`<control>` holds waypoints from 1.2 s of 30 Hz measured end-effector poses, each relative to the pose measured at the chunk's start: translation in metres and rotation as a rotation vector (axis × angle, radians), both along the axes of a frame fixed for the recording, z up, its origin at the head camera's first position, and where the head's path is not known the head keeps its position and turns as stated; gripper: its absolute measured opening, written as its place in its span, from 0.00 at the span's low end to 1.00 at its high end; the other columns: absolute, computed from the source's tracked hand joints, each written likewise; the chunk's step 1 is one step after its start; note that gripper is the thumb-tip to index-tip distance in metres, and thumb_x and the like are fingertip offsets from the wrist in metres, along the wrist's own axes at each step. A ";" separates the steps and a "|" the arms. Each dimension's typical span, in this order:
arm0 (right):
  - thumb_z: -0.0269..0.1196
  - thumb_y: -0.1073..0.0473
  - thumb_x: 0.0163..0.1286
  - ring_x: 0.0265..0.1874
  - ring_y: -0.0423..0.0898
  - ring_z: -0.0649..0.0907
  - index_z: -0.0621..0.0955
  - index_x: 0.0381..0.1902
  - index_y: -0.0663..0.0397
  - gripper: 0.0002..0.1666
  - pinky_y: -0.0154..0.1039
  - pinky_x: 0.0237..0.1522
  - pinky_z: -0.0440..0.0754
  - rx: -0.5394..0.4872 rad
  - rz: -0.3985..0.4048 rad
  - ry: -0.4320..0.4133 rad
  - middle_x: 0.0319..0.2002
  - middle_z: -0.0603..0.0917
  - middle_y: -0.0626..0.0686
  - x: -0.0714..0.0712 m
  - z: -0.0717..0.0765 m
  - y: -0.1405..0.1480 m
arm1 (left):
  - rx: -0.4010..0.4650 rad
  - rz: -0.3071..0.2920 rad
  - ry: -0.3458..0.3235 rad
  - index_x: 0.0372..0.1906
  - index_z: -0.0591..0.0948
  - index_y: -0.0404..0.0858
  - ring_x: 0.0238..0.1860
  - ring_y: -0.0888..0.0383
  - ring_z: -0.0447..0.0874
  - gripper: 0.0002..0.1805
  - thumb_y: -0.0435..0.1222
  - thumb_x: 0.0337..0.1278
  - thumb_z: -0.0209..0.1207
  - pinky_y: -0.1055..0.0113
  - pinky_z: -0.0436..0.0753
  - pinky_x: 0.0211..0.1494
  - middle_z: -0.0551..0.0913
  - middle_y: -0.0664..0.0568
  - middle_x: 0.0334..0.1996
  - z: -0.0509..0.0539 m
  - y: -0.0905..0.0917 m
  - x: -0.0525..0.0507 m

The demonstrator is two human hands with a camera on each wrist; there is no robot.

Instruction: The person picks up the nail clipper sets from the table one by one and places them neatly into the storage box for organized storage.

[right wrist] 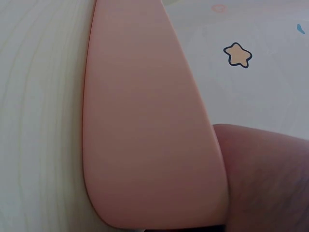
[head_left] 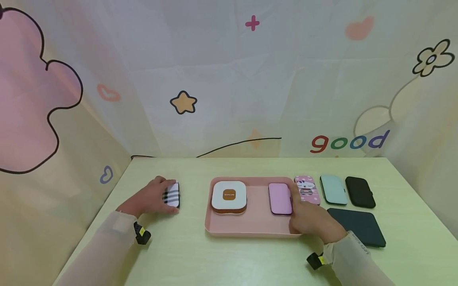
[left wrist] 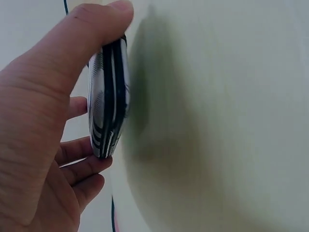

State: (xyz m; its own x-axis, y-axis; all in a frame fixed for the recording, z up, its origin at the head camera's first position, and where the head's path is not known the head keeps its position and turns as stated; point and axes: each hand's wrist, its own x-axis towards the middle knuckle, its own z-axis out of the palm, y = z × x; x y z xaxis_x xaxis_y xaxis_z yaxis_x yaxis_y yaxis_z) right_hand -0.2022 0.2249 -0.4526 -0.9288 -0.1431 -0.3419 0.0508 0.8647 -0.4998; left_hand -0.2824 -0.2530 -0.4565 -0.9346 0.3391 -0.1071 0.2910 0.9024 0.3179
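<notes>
My left hand (head_left: 157, 195) grips a flat black-and-white plaid case (head_left: 172, 194) at the table's left; the thumb (left wrist: 84, 36) lies at one end, fingertips at the other. A dark band and seam run round the case's side (left wrist: 113, 92). My right hand (head_left: 311, 220) lies at the right end of a pink tray (head_left: 255, 234), one finger along its right rim beside a flat pink case (head_left: 280, 198). In the right wrist view the right thumb (right wrist: 265, 179) shows behind the tray's front wall (right wrist: 145, 121); the other fingers' hold is hidden.
A white rounded box (head_left: 229, 195) with a brown label sits in the tray's left part. Right of the tray lie a pink cartoon case (head_left: 308, 190), a mint case (head_left: 333, 190), a small black case (head_left: 360, 192) and a larger dark pouch (head_left: 359, 226). A printed curtain (head_left: 229, 79) hangs behind.
</notes>
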 end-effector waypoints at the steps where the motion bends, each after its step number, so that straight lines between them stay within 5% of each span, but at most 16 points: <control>1: 0.62 0.66 0.55 0.12 0.47 0.66 0.31 0.77 0.37 0.67 0.38 0.17 0.60 0.001 0.004 0.000 0.17 0.72 0.52 0.000 0.000 0.000 | 0.000 -0.005 0.010 0.75 0.66 0.42 0.53 0.46 0.71 0.59 0.65 0.35 0.74 0.52 0.79 0.50 0.67 0.38 0.64 0.001 0.001 0.000; 12: 0.61 0.67 0.56 0.12 0.47 0.67 0.31 0.76 0.35 0.65 0.39 0.17 0.60 -0.011 0.014 -0.020 0.18 0.72 0.52 0.000 0.000 0.000 | -0.017 -0.057 0.085 0.74 0.67 0.45 0.51 0.49 0.71 0.57 0.65 0.37 0.72 0.56 0.79 0.48 0.69 0.41 0.61 0.015 0.021 0.003; 25: 0.62 0.66 0.57 0.12 0.47 0.66 0.32 0.76 0.39 0.65 0.39 0.16 0.59 -0.008 0.009 -0.020 0.18 0.72 0.52 0.000 0.000 0.000 | -0.019 -0.147 0.126 0.73 0.68 0.47 0.50 0.52 0.71 0.55 0.63 0.37 0.72 0.61 0.79 0.47 0.70 0.46 0.60 0.043 0.061 0.013; 36: 0.64 0.66 0.49 0.11 0.47 0.67 0.33 0.77 0.34 0.70 0.38 0.16 0.59 -0.002 -0.001 0.039 0.15 0.72 0.51 -0.001 -0.001 -0.001 | -0.025 -0.205 0.157 0.73 0.69 0.48 0.49 0.54 0.72 0.53 0.64 0.36 0.71 0.64 0.79 0.46 0.71 0.48 0.59 0.054 0.084 0.013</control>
